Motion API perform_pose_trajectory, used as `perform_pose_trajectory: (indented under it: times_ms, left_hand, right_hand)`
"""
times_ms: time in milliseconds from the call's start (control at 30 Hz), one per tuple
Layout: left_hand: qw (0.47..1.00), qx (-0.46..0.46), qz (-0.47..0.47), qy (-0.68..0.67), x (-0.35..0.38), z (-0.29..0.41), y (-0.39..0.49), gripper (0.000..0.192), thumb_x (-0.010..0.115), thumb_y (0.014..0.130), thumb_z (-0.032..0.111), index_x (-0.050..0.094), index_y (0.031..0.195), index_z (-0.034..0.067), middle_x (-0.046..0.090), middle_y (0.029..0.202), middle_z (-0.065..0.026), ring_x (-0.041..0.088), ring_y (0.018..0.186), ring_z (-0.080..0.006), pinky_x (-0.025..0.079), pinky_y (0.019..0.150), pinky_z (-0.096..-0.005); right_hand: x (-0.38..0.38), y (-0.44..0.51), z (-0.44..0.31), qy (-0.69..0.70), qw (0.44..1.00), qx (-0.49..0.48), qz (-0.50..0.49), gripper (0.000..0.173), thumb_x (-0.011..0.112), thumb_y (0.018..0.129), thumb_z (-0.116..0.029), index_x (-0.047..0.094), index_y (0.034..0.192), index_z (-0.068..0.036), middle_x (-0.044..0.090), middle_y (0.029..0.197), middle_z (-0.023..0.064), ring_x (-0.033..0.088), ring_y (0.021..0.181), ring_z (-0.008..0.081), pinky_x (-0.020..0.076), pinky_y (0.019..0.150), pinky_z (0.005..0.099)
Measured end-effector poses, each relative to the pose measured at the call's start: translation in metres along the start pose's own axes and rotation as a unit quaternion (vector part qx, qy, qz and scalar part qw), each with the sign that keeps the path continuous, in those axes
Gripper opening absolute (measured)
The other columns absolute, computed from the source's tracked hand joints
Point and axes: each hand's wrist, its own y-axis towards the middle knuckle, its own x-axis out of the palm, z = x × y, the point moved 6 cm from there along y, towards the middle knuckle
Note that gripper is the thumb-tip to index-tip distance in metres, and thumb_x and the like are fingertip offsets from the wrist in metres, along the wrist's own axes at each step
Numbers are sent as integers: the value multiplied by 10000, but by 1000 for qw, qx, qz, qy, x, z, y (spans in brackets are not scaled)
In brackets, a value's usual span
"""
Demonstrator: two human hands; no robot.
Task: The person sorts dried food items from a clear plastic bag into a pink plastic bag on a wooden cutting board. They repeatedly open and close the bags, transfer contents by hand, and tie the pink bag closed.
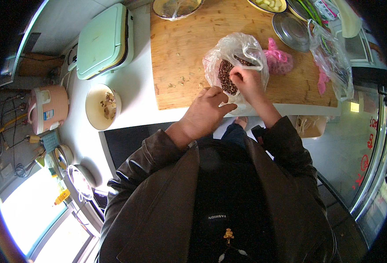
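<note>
A crumpled clear plastic bag (246,42) lies opened on a wooden cutting board (187,42). Inside it is a heap of small dark reddish-brown grains (225,77) that look like Sichuan peppercorns. My left hand (203,113) is at the bag's near edge, with film between thumb and fingers. Over the grains, my right hand (247,82) has its fingers curled and fingertips drawn together; whether grains or film are between them is hidden. Just right of the bag, a knotted pink plastic bag (279,60) sits on the board.
A cream bowl (91,107) with peelings stands left of the board, near a mint-green electric griddle (99,42) and a pink rice cooker (50,108). Along the back are a film-covered bowl (177,8), a bowl of pale pieces (269,4) and a glass lid (290,31).
</note>
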Motion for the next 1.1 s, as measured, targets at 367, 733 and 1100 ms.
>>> perform_pose_trajectory:
  times_ms: [367,733,1100]
  left_hand:
    - [998,-17,55,-23,-19,5,28,411,632,710,-33,716,1090,99,664,1007,-80,590,1030,-311,485,935,-425]
    - [999,-33,9,-29,-2,20,28,372,648,738,-2,706,1090,105,652,997,-70,581,1053,-302,480,930,-423]
    - [997,-54,26,-40,-4,17,15,423,658,708,-11,703,1111,110,653,1006,-72,580,1042,-321,488,933,-431]
  right_hand:
    - [-95,-37,5,384,909,162,4,84,594,976,-89,639,1030,-43,637,870,12,526,694,59,422,619,210]
    - [-88,-50,12,490,851,185,-39,140,584,977,-77,634,1089,-10,689,990,89,634,836,139,527,767,284]
    - [-67,-36,-4,544,806,218,-83,243,527,976,-87,619,1188,-10,675,1031,83,618,884,145,506,812,298]
